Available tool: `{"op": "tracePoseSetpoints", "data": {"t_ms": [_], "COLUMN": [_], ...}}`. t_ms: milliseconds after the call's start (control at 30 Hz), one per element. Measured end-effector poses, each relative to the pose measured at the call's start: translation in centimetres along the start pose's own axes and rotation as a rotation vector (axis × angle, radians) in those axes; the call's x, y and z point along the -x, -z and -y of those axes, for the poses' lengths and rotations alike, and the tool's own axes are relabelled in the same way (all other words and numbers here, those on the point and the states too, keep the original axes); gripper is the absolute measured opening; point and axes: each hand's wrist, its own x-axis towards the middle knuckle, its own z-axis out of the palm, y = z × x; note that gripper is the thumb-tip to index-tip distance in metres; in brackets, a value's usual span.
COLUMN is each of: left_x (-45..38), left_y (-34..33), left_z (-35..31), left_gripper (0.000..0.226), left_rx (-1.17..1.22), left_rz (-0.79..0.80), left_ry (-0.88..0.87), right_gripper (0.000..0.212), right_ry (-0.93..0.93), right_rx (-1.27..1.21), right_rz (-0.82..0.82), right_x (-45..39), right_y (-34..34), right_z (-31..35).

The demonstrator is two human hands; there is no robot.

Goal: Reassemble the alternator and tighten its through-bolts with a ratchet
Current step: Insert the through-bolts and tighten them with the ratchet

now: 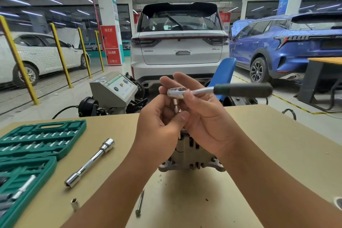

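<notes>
Your two hands hold the ratchet (220,90) up above the alternator (192,155).

Your right hand (201,114) has its fingers wrapped under the ratchet's chrome head, thumb lying against it; the dark handle sticks out to the right, level, over the far table edge. Your left hand (161,122) is curled with thumb and fingers pinching the thin extension shaft (176,106) that hangs down from the head. The alternator sits on the tan table (268,153), directly below your wrists and partly hidden by them. A loose through-bolt (140,202) lies on the table nearer you. Left of it: a long chrome socket bar (89,162), one small socket (74,204), and the open green socket case (37,146). A white car (179,42) is parked beyond the table.
</notes>
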Motion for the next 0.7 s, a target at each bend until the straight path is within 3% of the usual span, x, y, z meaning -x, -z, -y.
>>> {"op": "tracePoseSetpoints", "data": {"t_ms": [100, 200, 433, 600, 700], "left_x": [-0.26, -0.18, 0.15, -0.11, -0.16], "left_y": [-0.18, -0.15, 0.40, 0.73, 0.44], "left_z": [0.17, 0.33, 0.30, 0.10, 0.16], "left_gripper": [0.025, 0.018, 0.013, 0.026, 0.022], "left_rx": [-0.010, -0.043, 0.023, 0.038, 0.022], "left_rz": [-0.022, -0.030, 0.010, 0.074, 0.045], "left_ry": [0.013, 0.003, 0.049, 0.011, 0.012], "right_gripper": [0.030, 0.024, 0.042, 0.029, 0.032], "right_ry": [-0.013, 0.007, -0.070, 0.008, -0.001], "right_rx": [-0.062, -0.011, -0.037, 0.060, 0.045], "right_rz": [-0.062, -0.021, -0.159, 0.001, -0.015], "right_x": [-0.21, 0.00, -0.53, 0.02, -0.05], "right_y": [0.02, -0.04, 0.28, 0.24, 0.17], "right_z": [-0.07, -0.01, -0.16, -0.07, -0.01]}}
